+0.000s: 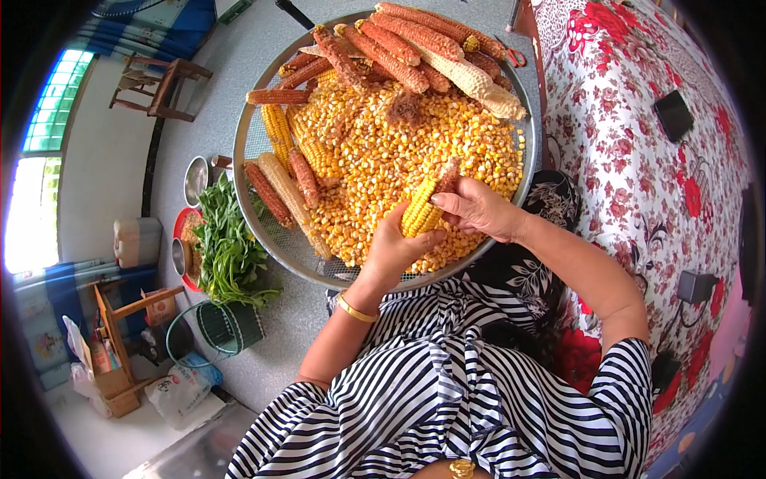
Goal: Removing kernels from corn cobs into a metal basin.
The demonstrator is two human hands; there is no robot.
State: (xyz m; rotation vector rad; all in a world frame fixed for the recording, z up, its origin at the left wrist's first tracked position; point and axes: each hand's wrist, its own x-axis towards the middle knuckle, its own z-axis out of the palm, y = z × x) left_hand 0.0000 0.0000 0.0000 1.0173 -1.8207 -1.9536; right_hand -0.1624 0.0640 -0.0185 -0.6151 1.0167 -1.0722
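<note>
My left hand (396, 246) is wrapped round the lower end of a corn cob (419, 209), tilted up and to the right. Yellow kernels still cover much of this cob, while its upper end is bare and reddish. My right hand (483, 211) grips that bare end, its thumb pressed at the edge of the kernels. Below both hands, loose corn kernels (367, 152) fill a round metal-rimmed sieve (249, 209). Bare cobs (391, 57) are heaped at its far side. Unshelled corn ears (277, 136) lie at the left, beside more stripped cobs (271, 194).
Left of the sieve are leafy greens (227, 239), a green basket (231, 329), a metal bowl (196, 180) and a red basin (180, 225). A wooden chair (165, 88) stands farther back. A flower-patterned bed cover (606, 160) on the right carries a black phone (673, 116). Red-handled scissors (517, 57) lie by the far rim.
</note>
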